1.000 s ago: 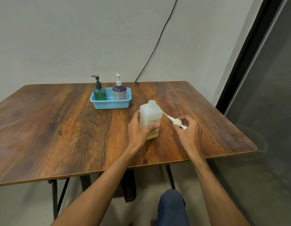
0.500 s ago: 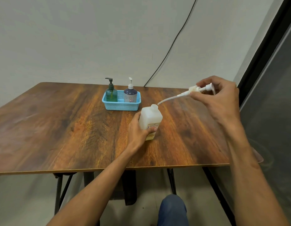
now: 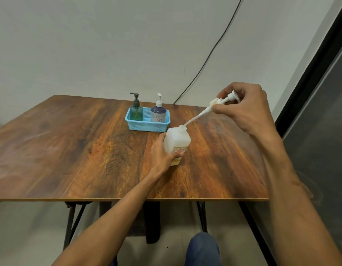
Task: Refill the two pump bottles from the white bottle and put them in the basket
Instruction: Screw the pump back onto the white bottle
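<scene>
The white bottle (image 3: 178,140) stands on the wooden table (image 3: 89,150), and my left hand (image 3: 163,153) grips its side. My right hand (image 3: 245,109) holds the white pump head (image 3: 223,101) up to the right of the bottle, with the tip of its dip tube (image 3: 193,120) at the bottle's open neck. At the back of the table the blue basket (image 3: 147,126) holds the green pump bottle (image 3: 136,110) on the left and the purple pump bottle (image 3: 158,112) on the right, both upright.
A black cable (image 3: 210,52) runs down the wall behind the table. A dark door or window frame (image 3: 310,77) stands close on the right. My knee (image 3: 201,248) shows below the table's near edge.
My right hand picked the pump head up off the table and raised it up and right, and its tube tip now meets the bottle's neck. My left hand stayed on the white bottle.
</scene>
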Demonstrator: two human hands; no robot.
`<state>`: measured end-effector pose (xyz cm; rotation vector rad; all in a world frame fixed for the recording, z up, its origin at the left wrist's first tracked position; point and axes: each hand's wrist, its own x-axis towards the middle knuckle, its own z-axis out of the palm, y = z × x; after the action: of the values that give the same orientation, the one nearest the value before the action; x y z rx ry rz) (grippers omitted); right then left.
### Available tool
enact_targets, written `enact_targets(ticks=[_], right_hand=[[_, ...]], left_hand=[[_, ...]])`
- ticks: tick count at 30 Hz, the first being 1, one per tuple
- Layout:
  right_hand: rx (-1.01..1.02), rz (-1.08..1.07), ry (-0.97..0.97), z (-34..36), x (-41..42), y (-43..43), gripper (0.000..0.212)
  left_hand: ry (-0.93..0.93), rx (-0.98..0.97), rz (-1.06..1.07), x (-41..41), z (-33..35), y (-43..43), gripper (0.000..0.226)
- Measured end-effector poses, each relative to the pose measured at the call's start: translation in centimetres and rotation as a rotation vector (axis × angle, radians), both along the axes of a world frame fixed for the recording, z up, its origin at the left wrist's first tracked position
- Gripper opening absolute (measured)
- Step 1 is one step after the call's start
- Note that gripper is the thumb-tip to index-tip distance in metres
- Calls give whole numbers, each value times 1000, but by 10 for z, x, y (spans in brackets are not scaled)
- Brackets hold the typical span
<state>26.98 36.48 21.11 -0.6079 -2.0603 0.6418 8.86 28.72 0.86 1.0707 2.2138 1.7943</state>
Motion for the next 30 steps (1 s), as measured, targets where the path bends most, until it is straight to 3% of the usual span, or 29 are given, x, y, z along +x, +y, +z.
enact_targets(ticks=[17, 30], right_hand=[[-29, 122, -318, -32, -60, 12, 24], [-71, 167, -408, -64, -87, 29, 25]], left_hand=[[19, -2, -17, 4, 4, 0, 82], [10, 29, -63, 5, 1, -2, 77]])
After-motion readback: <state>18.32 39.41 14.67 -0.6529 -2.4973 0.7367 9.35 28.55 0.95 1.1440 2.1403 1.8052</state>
